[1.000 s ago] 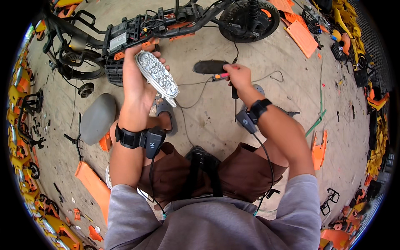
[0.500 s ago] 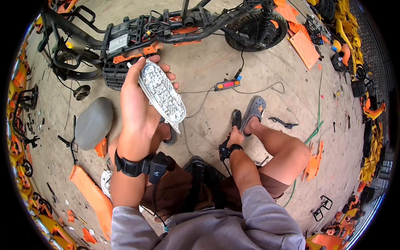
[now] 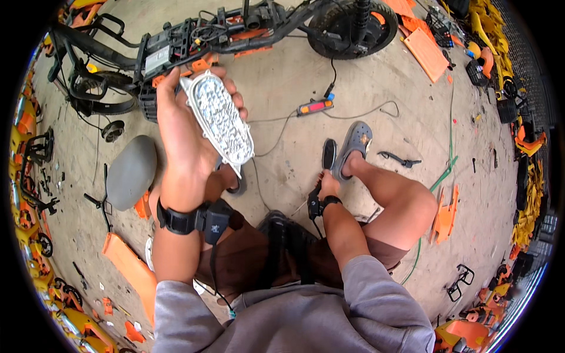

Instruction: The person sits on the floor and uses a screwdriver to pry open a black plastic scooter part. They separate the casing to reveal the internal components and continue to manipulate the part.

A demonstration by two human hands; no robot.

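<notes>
My left hand is raised on the left, palm up, with fingers curled round the far edge of a silvery oval panel. The panel looks like a light's reflector plate, with a bumpy shiny face, a pale rim and small tabs. My right hand is low between my knees, closed on the near end of a dark oval piece with a paler edge. That piece points away from me beside my grey clog; its exact kind is unclear. Its gripped end is hidden by the fingers.
A stripped scooter frame lies across the far side, its wheel at right. A small red-and-orange light on a cable rests on the floor. A grey seat and orange panel lie left; orange parts lie far right.
My left hand has shifted slightly left, and the silvery panel now faces me more fully. My right hand has turned a little, showing more of the dark piece's face. The view has shifted slightly.
</notes>
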